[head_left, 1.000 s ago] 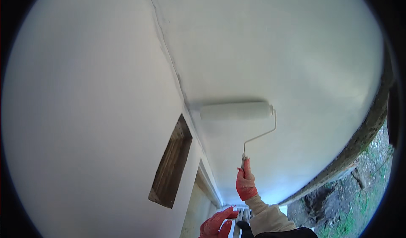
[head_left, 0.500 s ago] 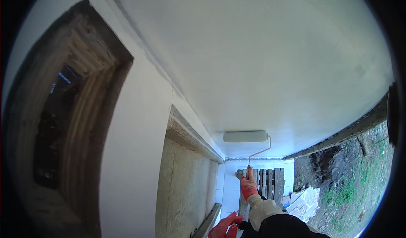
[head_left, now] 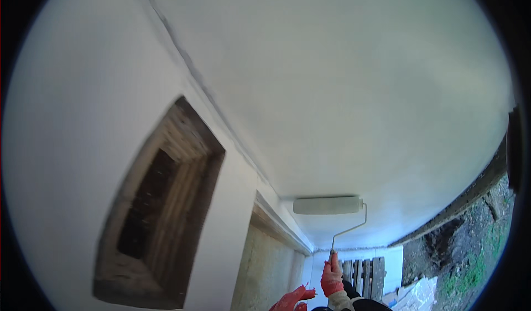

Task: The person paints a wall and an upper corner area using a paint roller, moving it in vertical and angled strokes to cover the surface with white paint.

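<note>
My right hand (head_left: 332, 278), in a red glove with a pale cuff, is wrapped round the handle of a paint roller (head_left: 327, 205). A thin bent wire frame joins the handle to the long, whitish roller sleeve. That sleeve lies against, or very close to, the broad pale painted surface (head_left: 354, 106); contact is hard to make out. Low in the picture my left hand (head_left: 294, 299), also red-gloved, holds nothing that shows. Its fingers are apart, and the lower edge cuts off the rest of it.
On the left a white wall (head_left: 72, 117) has a deep wooden-framed opening (head_left: 199, 195) and a second recess (head_left: 271, 261). A slatted wooden bench or pallet (head_left: 378, 275) stands on white tiles (head_left: 394, 261). Bare earth with grass (head_left: 470, 272) and pale sheets (head_left: 417, 295) lie to the right.
The view has tilted, so the wall opening, roller and both hands appear lower and further right. My right hand still grips the roller; my left stays apart from it.
</note>
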Action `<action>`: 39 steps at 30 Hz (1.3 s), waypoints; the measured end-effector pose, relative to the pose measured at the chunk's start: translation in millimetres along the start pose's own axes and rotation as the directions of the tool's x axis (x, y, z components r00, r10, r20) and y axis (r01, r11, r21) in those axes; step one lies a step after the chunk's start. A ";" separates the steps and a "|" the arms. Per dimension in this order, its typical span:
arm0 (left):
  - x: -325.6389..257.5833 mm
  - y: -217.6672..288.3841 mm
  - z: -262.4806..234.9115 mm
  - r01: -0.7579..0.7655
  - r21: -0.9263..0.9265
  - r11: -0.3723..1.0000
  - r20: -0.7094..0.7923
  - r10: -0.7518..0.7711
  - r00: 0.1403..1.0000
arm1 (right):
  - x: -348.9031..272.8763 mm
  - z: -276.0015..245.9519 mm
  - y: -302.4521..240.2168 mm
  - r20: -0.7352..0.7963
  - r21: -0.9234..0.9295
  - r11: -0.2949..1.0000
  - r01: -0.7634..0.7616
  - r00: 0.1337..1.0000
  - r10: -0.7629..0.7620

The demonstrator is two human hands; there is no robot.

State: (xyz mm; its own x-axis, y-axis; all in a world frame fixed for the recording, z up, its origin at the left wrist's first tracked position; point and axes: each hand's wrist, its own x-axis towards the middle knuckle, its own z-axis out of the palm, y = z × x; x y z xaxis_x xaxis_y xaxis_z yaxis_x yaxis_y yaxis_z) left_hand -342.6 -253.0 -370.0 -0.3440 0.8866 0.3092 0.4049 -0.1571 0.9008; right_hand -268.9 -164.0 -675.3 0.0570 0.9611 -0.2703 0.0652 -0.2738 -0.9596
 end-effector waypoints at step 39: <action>137.6 305.7 -86.5 -0.520 0.177 0.836 -0.306 0.549 0.778 | -78.5 -70.9 -1216.3 -0.388 -0.099 0.061 0.993 0.018 -0.922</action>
State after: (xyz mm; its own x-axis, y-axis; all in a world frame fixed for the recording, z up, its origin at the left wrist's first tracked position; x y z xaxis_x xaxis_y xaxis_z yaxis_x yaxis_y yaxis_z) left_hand -339.5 -216.6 -25.8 -0.3050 0.4703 0.8281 0.6671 -0.5150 0.5383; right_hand -282.0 90.9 518.7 0.3274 0.2552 0.9098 0.1594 0.9341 -0.3194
